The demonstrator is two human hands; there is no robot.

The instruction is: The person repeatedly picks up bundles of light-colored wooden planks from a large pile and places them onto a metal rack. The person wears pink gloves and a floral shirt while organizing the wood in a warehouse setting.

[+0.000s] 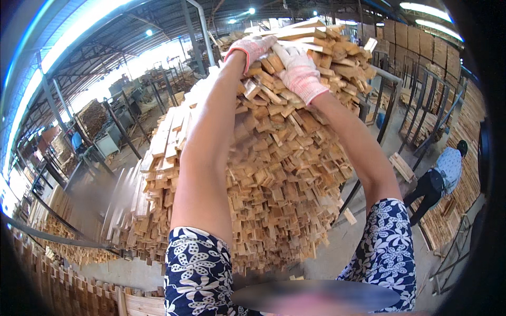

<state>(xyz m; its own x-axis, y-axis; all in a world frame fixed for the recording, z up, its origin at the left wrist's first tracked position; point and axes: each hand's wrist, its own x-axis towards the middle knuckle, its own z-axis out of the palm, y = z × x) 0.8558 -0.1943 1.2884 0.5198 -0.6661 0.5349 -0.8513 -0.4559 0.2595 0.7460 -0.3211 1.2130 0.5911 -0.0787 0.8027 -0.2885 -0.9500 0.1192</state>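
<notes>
**Pale wooden strips [303, 32] lay loose on top of a tall, tan stack of short timber pieces [274, 174]**

We found the strips at the upper centre of the frame, lying at uneven angles across the crest of the stack. The left hand, in a white-and-pink knitted glove [252, 49], lay over the crest with its fingers turned toward the right of the frame. The right hand, in a matching glove [300, 72], rested just beside it, fingers pointing up the frame. We could not tell whether either hand was clenched on a strip or merely resting, since the undersides of the fingers were hidden.

Below, the cut ends of the timber filled the middle of the frame in dense rows. We judged that most of the stack was already built, while the untidy crest seemed to need more handling; we could not tell how many pieces remained.

Both arms stretched up from navy sleeves with white flowers [197, 268] at the bottom of the frame. Farther out, we saw a person in a light blue patterned shirt [448, 171] at the right, brown stacked panels [419, 41] at the upper right, and more stacked wood [68, 282] at the lower left.
</notes>
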